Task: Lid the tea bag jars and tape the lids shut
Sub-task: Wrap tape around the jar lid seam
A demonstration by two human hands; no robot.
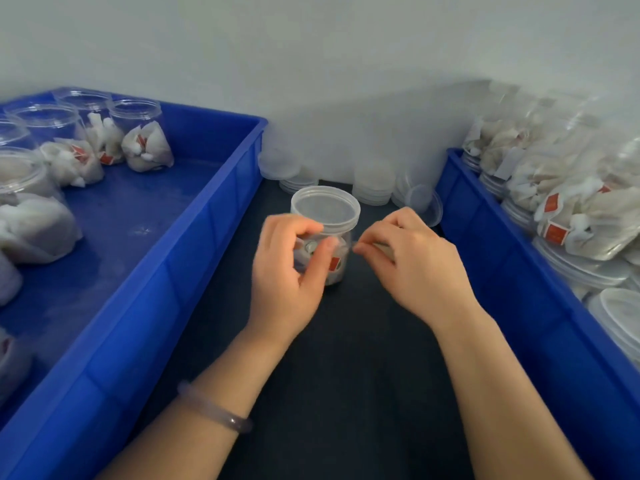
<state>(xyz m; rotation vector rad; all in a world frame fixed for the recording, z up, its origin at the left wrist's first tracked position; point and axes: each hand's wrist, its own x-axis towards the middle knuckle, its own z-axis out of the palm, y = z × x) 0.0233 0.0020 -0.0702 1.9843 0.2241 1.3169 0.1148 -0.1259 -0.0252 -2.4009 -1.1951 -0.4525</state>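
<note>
Left hand [289, 268] wraps lidded jar [327, 233] mid-frame; right hand [412, 261] pinched, contents unclear. Blue bins [166, 271] flank both sides.

Black worktop [346, 375]. Bright blue left crate [166, 278] and right crate [540, 306]. Clear jar [337, 258], translucent whitish lid [325, 211]. White tea bags [147, 147] with red tags [556, 232]. Pale lilac bangle [213, 408]. White wall [311, 57].

Lidded jar [329, 233] on dark tabletop [346, 375]; left hand [287, 271] grips it, right hand [412, 268] pinched at 3 o'clock.
</note>
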